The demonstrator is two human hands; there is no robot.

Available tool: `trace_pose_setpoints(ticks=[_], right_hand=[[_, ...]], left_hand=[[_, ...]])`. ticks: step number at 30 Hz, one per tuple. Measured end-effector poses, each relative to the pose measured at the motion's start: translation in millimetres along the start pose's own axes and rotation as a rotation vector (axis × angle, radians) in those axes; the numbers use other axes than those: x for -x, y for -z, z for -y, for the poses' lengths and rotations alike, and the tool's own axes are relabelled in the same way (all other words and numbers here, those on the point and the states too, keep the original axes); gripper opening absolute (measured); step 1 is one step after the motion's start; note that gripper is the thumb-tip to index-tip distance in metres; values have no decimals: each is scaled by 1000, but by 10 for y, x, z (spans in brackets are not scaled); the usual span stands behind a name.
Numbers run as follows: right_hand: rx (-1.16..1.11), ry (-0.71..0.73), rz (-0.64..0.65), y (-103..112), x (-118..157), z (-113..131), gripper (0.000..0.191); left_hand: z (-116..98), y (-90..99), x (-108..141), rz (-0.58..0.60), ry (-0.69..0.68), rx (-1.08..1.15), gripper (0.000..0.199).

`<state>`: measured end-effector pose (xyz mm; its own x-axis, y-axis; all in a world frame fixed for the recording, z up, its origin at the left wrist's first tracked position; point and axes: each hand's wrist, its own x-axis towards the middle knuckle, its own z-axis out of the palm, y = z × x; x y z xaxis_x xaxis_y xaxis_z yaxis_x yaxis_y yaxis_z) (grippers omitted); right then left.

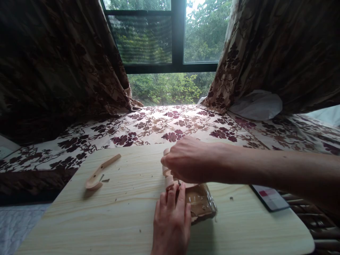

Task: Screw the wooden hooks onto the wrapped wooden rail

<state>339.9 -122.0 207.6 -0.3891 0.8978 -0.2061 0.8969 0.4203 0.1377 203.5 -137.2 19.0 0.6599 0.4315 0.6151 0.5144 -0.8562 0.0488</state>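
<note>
A pale wooden piece with rounded, hook-like ends lies against a brown cardboard box partly covered in clear tape. My left hand reaches up from below, its fingertips pressed on the wood beside the box. Above it, my right hand is closed in a fist over the wooden piece and hides much of it. A thin dark tip shows between the two hands; what my right fist grips is hidden. To the left lies a curved wooden hook with dark holes, and screws lie beside it.
A light wood-grain table carries everything, with small dark crumbs scattered on it. A phone lies near the right edge, below my forearm. Behind are a floral-covered ledge, a white plastic bag, curtains and a window.
</note>
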Motion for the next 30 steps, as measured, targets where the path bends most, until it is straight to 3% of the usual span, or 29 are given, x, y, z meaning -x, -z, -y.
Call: trace_pose_setpoints(ticks=[3, 7, 12, 17, 21, 30], right_hand=[[20, -57, 44, 39, -7, 7, 9], [19, -7, 74, 100, -1, 22, 10], [16, 73, -30, 10, -4, -10, 8], [38, -65, 44, -17, 37, -36, 15], [20, -62, 63, 57, 77, -22, 13], [-32, 12, -33, -64, 61, -38, 8]], left_hand=[[8, -7, 6, 4, -8, -8, 39], [13, -7, 20, 31, -14, -24, 41], [28, 1, 21, 33, -19, -39, 40], [43, -15, 35, 69, -21, -48, 42], [37, -18, 49, 67, -24, -68, 42], [21, -8, 42, 58, -17, -64, 42]])
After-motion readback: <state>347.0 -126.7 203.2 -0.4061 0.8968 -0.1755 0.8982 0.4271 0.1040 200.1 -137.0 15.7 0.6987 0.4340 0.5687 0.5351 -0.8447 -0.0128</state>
